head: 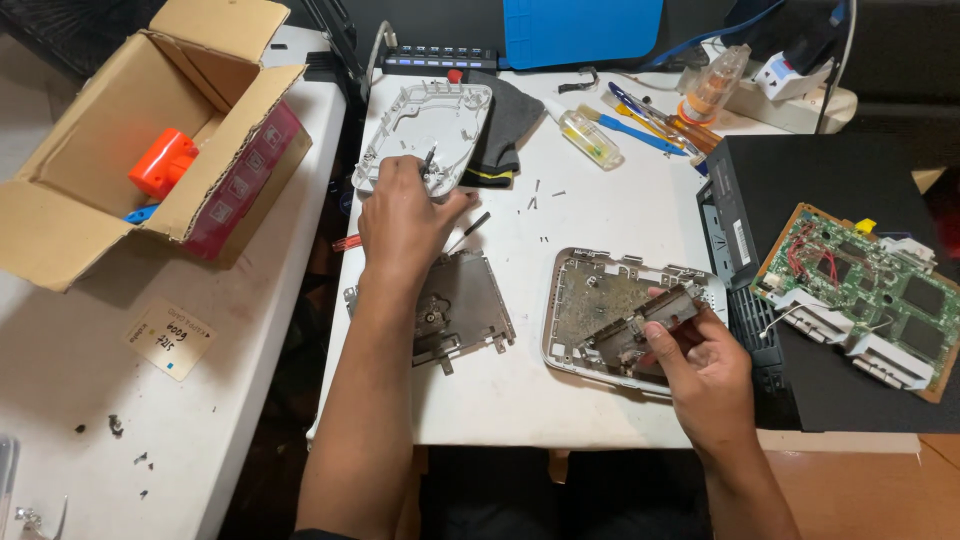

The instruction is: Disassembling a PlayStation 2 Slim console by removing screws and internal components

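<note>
While the left hand [402, 205] pinches a small dark screw over the white cover [425, 135] near the table's [600, 215] far edge, the right hand [705, 365] grips a grey metal bracket [665, 308] above the white tray [570, 345] near the front edge, steadying it.

1. An open brown cardboard box [120, 140] stands at the far left corner of the left table [90, 400], its flaps spread open.
2. A flat pink package [240, 185] leans against the right side of this box.
3. A small cream paper label [170, 338] with a blue dot lies on the same table, nearer to the front edge.
4. A white sticker [741, 242] is on the side of the black device [830, 170] at the right.
</note>
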